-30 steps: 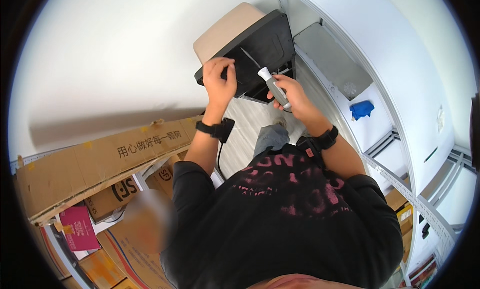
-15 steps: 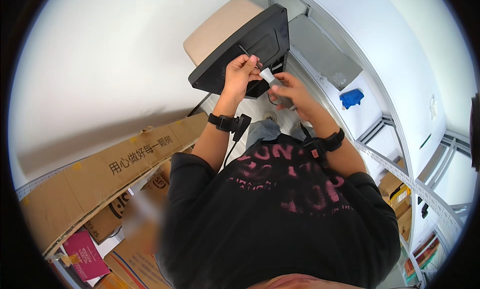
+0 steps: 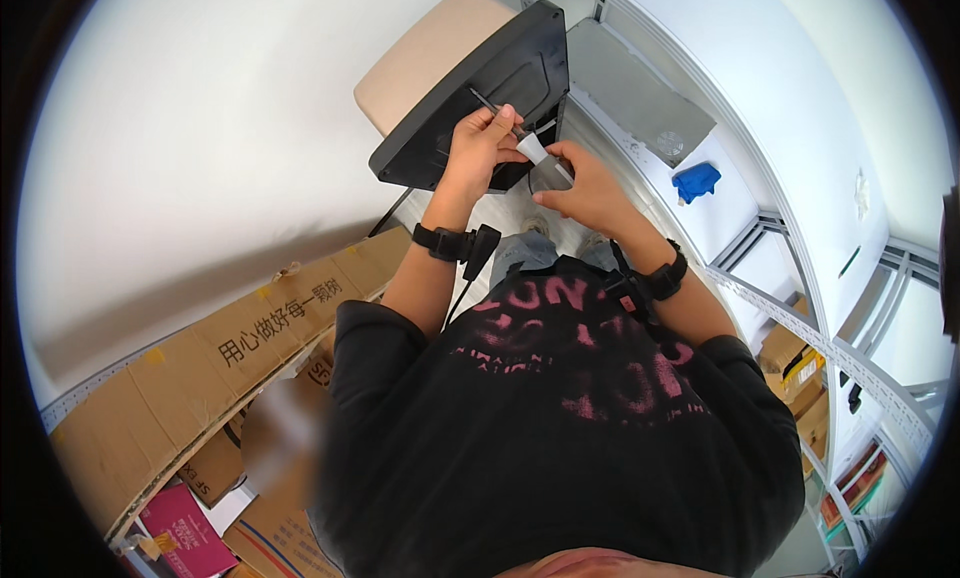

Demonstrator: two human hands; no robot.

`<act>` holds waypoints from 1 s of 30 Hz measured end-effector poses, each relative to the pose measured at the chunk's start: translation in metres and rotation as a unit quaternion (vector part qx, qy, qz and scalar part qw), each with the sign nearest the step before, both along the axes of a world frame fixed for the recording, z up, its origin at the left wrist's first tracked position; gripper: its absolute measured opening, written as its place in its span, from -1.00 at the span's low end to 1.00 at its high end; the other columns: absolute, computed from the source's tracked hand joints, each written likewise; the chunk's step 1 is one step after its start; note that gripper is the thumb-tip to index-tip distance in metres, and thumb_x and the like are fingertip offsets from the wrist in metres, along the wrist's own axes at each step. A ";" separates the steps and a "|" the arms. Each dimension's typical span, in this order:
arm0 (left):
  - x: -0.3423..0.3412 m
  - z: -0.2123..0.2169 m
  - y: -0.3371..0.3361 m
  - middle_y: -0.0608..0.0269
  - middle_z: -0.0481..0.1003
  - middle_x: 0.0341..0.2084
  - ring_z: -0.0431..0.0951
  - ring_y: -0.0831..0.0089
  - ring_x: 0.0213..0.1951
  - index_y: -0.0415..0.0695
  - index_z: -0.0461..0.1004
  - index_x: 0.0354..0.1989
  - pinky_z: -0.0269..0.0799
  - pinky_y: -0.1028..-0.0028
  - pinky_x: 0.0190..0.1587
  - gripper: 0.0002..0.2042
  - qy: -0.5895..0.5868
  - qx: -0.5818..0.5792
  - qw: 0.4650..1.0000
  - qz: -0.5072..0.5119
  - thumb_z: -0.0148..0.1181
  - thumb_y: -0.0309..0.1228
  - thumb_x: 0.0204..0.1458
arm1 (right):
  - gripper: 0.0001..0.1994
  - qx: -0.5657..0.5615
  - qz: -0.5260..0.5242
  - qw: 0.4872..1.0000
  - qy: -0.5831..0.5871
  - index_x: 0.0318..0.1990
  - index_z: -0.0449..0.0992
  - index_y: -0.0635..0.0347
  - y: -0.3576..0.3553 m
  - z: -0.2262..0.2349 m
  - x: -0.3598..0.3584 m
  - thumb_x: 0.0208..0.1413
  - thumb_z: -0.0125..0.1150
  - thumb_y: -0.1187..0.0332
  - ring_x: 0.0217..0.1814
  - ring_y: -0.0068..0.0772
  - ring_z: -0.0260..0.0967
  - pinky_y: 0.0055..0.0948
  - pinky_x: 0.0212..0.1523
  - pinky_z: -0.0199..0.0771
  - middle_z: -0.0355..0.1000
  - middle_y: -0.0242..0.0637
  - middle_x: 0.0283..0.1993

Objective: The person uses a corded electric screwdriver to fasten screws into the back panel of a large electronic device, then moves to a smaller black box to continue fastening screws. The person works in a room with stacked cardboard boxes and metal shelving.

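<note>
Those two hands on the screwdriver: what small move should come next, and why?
Perhaps ease the screwdriver toward the black panel: its tip points there, though contact is unclear, while the left hand pinches its shaft and the right hand holds its handle.

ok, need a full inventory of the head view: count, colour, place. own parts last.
screwdriver: 1, grey and white, in both hands
panel: 1, black, tilted, beyond the hands
block: 1, beige, behind the panel
sheet: 1, grey, right of the panel
cloth: 1, blue, right
shelving: white and grey, right; sections hard to count
cardboard strip: 1, brown, left
cartons: several, brown, lower left and right
flat box: 1, pink, lower left
wall: white, left
floor: pale grey, beyond the person
wristbands: 2, black, one per wrist
shirt: 1, black with pink print, centre
jeans: 1 pair, pale blue, past the shirt
left hand: 1, bare, on the shaft
right hand: 1, bare, on the handle
</note>
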State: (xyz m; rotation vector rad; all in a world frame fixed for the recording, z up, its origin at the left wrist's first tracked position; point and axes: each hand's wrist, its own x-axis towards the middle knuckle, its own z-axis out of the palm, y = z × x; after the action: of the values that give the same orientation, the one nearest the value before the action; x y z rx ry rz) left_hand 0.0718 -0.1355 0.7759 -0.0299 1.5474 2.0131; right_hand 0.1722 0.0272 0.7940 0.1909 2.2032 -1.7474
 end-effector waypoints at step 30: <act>0.000 -0.001 -0.003 0.19 0.49 -0.47 0.59 0.35 -0.34 -0.29 0.42 -0.22 0.51 0.51 -0.41 -0.75 0.005 -0.019 1.000 -0.001 0.05 -0.30 0.15 | -0.51 -0.075 -0.010 0.996 -0.044 0.05 0.26 0.27 0.003 0.003 0.005 -0.07 0.25 0.39 -0.39 -0.54 0.38 -0.51 -0.54 0.43 0.37 -0.29 -0.29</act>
State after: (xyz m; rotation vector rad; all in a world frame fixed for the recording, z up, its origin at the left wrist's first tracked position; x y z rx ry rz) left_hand 0.0720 -0.1386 0.7750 -0.0332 1.5916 1.9836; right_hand 0.1770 0.0298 0.7972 0.2491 2.0055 -1.8685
